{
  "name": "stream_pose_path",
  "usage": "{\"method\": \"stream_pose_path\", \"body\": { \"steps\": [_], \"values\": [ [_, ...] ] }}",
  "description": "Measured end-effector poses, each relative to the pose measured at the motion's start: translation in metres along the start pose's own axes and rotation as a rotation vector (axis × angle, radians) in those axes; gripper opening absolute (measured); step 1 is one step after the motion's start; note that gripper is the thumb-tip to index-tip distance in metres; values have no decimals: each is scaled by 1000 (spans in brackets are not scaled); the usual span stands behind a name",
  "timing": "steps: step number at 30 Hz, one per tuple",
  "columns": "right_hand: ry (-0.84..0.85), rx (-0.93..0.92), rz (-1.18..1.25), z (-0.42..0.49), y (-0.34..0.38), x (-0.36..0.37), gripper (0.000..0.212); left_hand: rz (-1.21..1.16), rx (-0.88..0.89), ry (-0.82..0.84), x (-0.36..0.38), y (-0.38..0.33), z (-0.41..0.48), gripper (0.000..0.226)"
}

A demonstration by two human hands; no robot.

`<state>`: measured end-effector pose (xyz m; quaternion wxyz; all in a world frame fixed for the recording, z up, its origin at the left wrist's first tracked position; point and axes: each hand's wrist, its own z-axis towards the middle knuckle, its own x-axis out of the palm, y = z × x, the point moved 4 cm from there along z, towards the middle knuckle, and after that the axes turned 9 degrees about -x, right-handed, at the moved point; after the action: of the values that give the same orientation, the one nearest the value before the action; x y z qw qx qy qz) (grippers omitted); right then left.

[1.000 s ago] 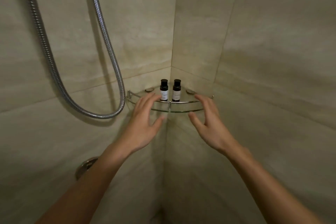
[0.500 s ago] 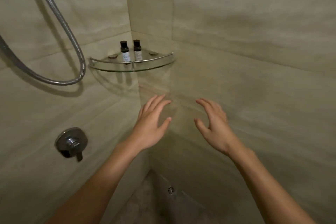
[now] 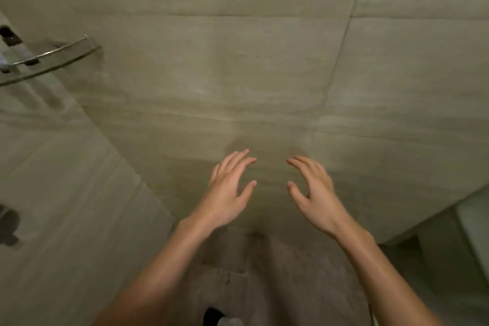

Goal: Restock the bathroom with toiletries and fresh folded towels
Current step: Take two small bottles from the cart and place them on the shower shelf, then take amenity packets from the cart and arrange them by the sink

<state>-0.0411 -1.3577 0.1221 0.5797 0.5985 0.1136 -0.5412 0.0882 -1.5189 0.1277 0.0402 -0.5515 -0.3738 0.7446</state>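
Finding: left hand [image 3: 227,193] and right hand [image 3: 315,198] empty, fingers loose, held apart, well below-right of glass shelf [image 3: 55,61]; bottle [image 3: 8,36] on it judged light, rigid, slick: grip mid-body

On my left, a glass corner shelf [image 3: 67,57] with a metal rail [image 3: 53,49] sticks out from the tiled wall [image 3: 238,61]. A dark bottle [image 3: 8,34] stands on it at the picture's edge, cut off and blurred. Under me the floor [image 3: 277,272] is brown stone.
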Motion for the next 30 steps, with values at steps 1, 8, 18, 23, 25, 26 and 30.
{"method": "stream_pose_path", "body": {
  "steps": [1, 8, 18, 23, 25, 26, 30],
  "values": [
    [-4, 32, 1, -17, -11, -6, 53, 7, 21, 28, 15, -13, -4, 46],
    [-62, 222, 1, -118, -79, -46, 54, 27, 155, 207, 100, -96, -19, 49],
    [-259, 548, -57, -224, -146, -111, 51, 75, 452, 456, 207, -203, -11, 46],
    [-403, 706, -71, -270, -166, -136, 43, 48, 614, 585, 260, -252, -1, 43],
    [-443, 762, -77, -285, -172, -144, 42, 31, 685, 631, 281, -270, 2, 42],
    [-466, 796, -88, -293, -175, -147, 41, 26, 719, 652, 291, -278, 3, 41],
    [-554, 959, -127, -320, -172, -158, 40, -12, 844, 766, 327, -308, -4, 42]
  ]
}}
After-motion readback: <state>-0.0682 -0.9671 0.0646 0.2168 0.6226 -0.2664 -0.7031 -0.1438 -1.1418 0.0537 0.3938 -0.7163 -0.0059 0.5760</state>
